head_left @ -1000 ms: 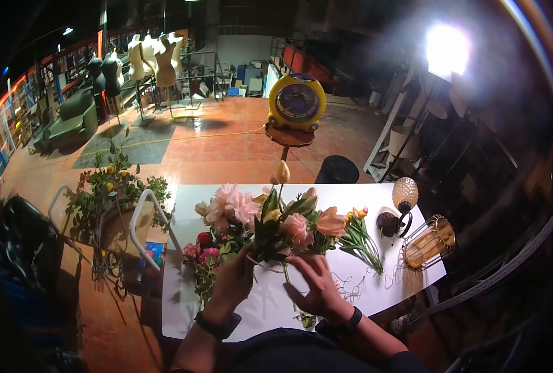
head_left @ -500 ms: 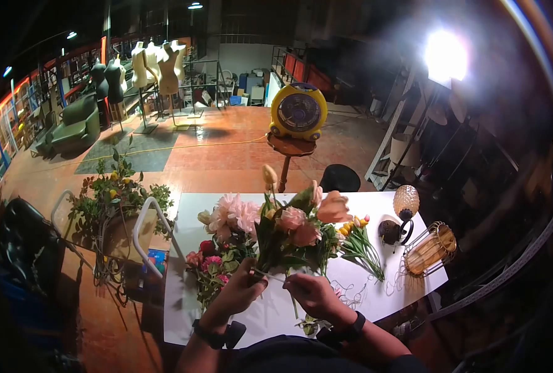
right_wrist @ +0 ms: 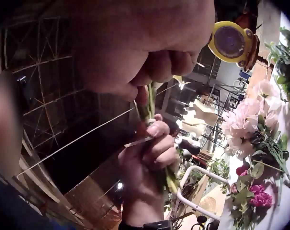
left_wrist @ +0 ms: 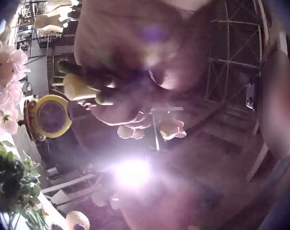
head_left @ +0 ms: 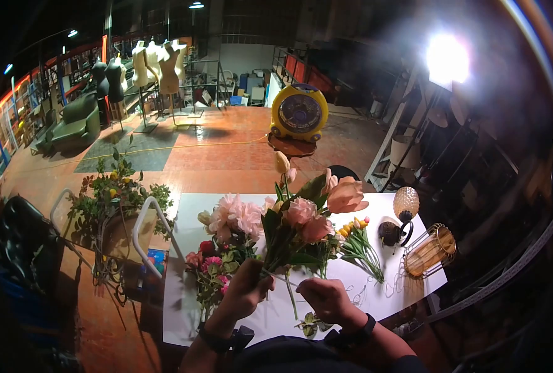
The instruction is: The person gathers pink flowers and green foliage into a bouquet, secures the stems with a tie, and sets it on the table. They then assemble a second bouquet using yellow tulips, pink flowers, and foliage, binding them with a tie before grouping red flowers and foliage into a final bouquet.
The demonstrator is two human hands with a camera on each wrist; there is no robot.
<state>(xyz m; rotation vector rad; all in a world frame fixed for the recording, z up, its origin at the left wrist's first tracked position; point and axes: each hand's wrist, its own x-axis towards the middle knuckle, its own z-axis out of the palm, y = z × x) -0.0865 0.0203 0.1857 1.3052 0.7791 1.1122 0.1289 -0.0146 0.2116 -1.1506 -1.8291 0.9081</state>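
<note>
In the head view my left hand grips the green stems of a bouquet of pink roses and peach tulips, its blooms leaning up and to the right. My right hand pinches a thin white cord, drawn out to the right from the stems beside the left hand. The right wrist view shows the left fingers curled round the stems, just beyond the right hand. Part of the stem bundle is hidden inside the left palm.
On the white table lie pink peonies, magenta flowers and yellow tulips. A glass-shaded lamp and a wire basket stand at the right. Beyond is a yellow fan; left, a leafy plant.
The right hand went from spread fingers near the stems to pinching the cord, then drew slightly right. The bouquet shifted right with the left hand, which has turned.
</note>
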